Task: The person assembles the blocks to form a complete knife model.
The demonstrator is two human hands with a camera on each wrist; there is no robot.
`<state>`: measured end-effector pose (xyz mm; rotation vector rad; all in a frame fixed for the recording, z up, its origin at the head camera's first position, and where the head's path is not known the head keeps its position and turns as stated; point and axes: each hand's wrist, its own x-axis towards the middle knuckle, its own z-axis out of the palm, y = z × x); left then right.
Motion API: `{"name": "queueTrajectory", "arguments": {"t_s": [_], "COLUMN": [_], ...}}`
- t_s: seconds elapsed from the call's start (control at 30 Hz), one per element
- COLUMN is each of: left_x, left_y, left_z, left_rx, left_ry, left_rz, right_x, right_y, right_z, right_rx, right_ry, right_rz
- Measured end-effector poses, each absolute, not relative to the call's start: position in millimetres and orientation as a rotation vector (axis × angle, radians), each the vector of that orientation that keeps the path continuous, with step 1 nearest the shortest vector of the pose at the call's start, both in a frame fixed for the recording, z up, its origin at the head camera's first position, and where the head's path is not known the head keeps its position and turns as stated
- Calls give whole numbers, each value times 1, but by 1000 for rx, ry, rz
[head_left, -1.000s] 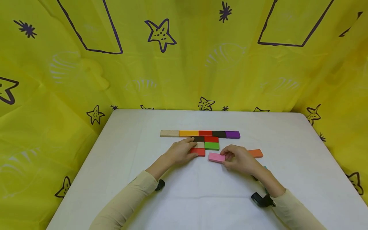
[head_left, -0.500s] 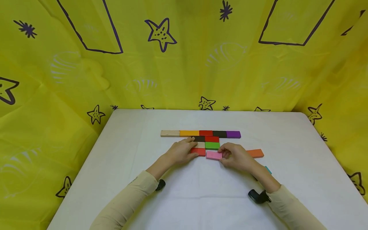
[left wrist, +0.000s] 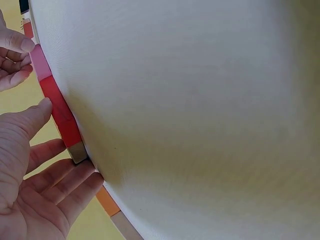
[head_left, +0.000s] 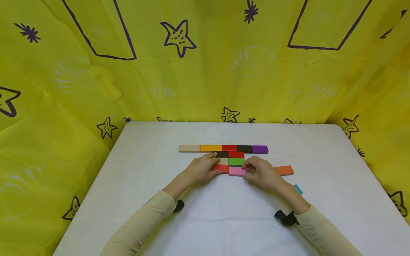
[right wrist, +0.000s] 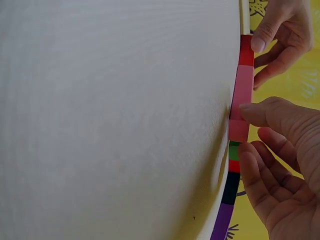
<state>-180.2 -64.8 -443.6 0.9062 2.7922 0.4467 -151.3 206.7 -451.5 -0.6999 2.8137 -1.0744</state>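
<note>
My right hand (head_left: 261,172) pinches the right end of a flat pink wooden block (head_left: 237,171) between thumb and fingers. Its left end meets a red block (head_left: 223,169), forming the nearest course of a small block pattern. Behind them lie a pale block (head_left: 224,161) and a green one (head_left: 236,162), then a dark block (head_left: 221,154) and another red one (head_left: 236,154). My left hand (head_left: 200,169) rests along the left side of these courses, thumb at the near red block and fingertips at the dark one. In the right wrist view, the right thumb lies on the pink block (right wrist: 241,95).
Across the back runs a row of plain wood (head_left: 189,149), yellow-orange (head_left: 210,148), red, dark and purple (head_left: 260,149) blocks. An orange block (head_left: 284,170) lies beyond the right hand. A teal block (head_left: 298,189) shows partly behind the right wrist. White cloth (head_left: 205,227) covers the table.
My right hand has moved the pink block leftward and slightly back, from a gap away to against the near red block and below the green one. The left hand has stayed in place.
</note>
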Motion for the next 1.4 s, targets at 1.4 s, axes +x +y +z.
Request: {"name": "queueTrajectory", "arguments": {"t_s": [1.4], "left_x": [-180], "left_y": [-65], "left_z": [-441], "left_rx": [914], "left_ry": [2794], "left_rz": [439], "right_x": [-153], "right_y": [183], "right_z": [-446], "right_rx": [-469], "right_ry": [3007], "right_rz": [-776]}}
